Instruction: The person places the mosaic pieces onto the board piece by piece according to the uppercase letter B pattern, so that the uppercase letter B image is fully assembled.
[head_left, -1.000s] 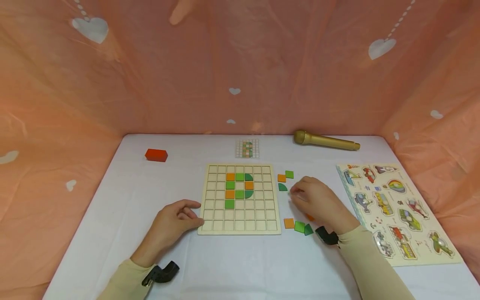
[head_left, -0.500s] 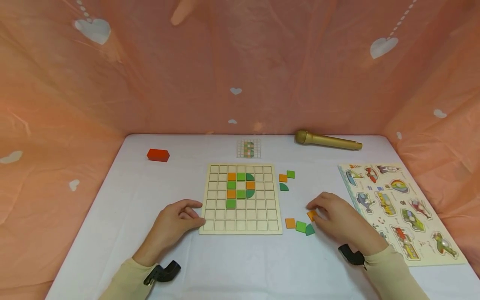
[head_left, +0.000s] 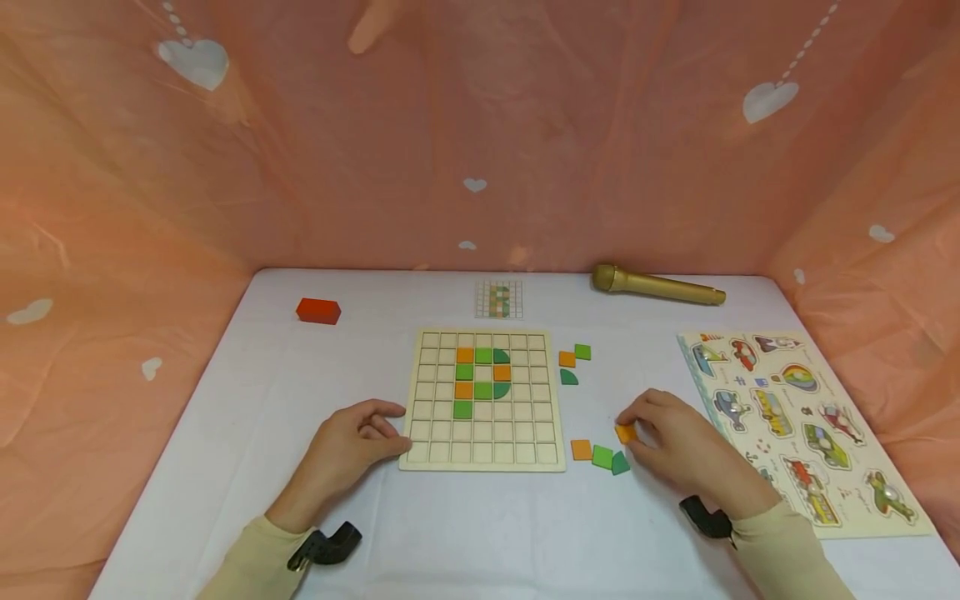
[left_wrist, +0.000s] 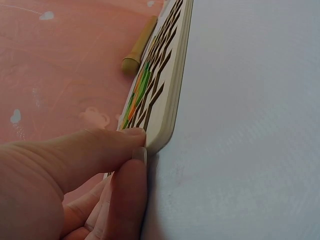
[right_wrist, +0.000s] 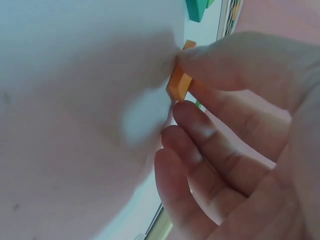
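Note:
A pale wooden grid board (head_left: 517, 433) holds green and orange squares and dark green quarter-round tiles in a P-like shape. At its left edge, my left hand (head_left: 343, 450) touches the rim with thumb and index fingertips, the two set apart along it. On the board's right side my right hand (head_left: 686, 454) pinches an orange square tile (right_wrist: 180, 80) between thumb and index finger, close over the white cloth. Just left of that hand lie an orange square (head_left: 582, 450), a green square (head_left: 602, 457) and a dark green quarter-round tile (head_left: 620, 463).
Farther back lie an orange tile (head_left: 567, 359), a green tile (head_left: 582, 352) and a quarter-round (head_left: 569, 377). A pattern card (head_left: 498, 300) is behind the board. Around them sit a red block (head_left: 318, 312), a golden microphone (head_left: 658, 285) and a picture puzzle board (head_left: 817, 492).
My right hand has moved right and toward me, from beside the rear tiles to the single orange square, and now pinches it. The left hand stays at the board's edge.

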